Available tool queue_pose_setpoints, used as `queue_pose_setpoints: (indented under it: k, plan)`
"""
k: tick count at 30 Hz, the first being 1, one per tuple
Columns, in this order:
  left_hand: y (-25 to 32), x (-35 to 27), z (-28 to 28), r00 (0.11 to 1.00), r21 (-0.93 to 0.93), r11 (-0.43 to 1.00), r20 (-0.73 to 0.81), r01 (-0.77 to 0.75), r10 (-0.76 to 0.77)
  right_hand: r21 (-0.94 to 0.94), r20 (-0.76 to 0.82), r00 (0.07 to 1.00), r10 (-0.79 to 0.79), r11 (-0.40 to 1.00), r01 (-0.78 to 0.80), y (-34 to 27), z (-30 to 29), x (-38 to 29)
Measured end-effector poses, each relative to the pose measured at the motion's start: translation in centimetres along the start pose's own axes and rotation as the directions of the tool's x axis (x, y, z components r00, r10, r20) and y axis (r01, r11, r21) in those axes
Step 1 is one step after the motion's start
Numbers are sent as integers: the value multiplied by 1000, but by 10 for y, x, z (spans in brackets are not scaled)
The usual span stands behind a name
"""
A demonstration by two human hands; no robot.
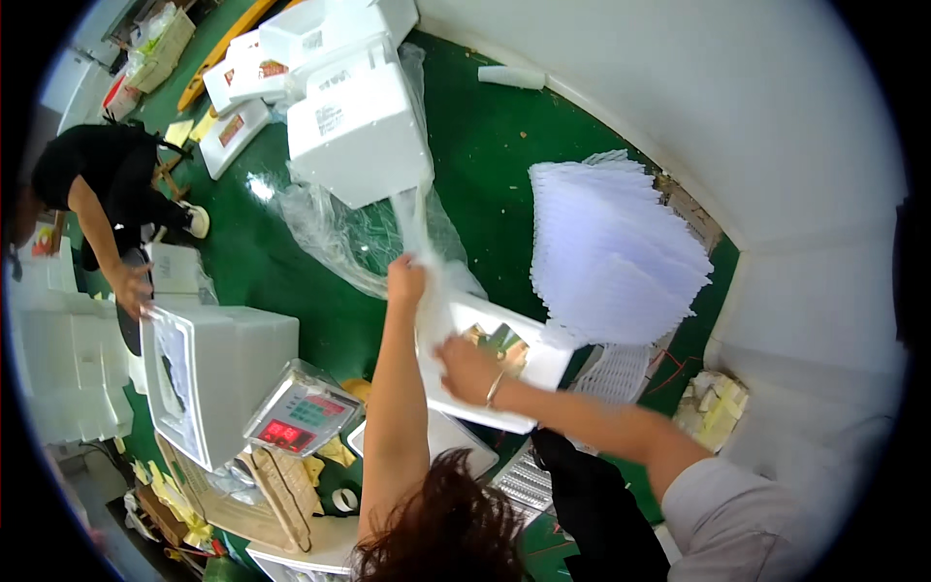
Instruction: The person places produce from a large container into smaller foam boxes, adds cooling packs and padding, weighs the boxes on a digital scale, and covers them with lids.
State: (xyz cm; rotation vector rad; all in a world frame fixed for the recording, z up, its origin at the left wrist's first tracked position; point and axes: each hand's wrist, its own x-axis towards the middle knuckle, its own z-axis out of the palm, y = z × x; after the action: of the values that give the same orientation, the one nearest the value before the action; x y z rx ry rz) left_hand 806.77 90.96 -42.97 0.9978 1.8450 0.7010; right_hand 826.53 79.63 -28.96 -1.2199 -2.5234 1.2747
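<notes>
My left hand (406, 280) is closed on the edge of a thin clear plastic bag (429, 298), which stretches between my hands. My right hand (469, 371) is over the left part of an open white foam box (542, 378); motion blurs its fingers, and whether they grip the plastic is hard to tell. Inside the box lies something brown and green, partly hidden. More clear plastic sheeting (334, 233) is spread on the green floor beyond my left hand. A tall pile of white foam netting (618, 254) stands to the right of the box.
Stacked white foam boxes (356, 131) stand ahead, with foam lids (233, 134) beside them. At left, a co-worker's hand touches a large foam box (218, 378) near a digital scale (302, 411). A white wall (654, 87) borders the right side. Below the scale is a beige plastic crate (276, 495).
</notes>
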Motion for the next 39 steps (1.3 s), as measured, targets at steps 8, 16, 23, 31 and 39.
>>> queue_pose_setpoints:
  k: [8, 16, 23, 31, 39]
  plan:
    - [161, -133, 174, 961, -377, 893, 18, -248, 275, -495, -548, 768, -331, 869, 22, 58, -252, 227]
    - [164, -262, 255, 954, -440, 870, 88, -222, 288, -510, -480, 872, -94, 839, -190, 12, -276, 328]
    - [222, -186, 271, 906, -200, 900, -262, -388, 333, -774, 47, 981, -190, 614, 156, 106, -204, 190]
    - [173, -309, 194, 982, -289, 943, -141, -165, 129, -579, -75, 996, -40, 815, -11, 79, -217, 254]
    - [168, -275, 2, 831, 172, 953, -466, -250, 302, -595, -51, 928, -369, 757, 268, 97, -198, 143]
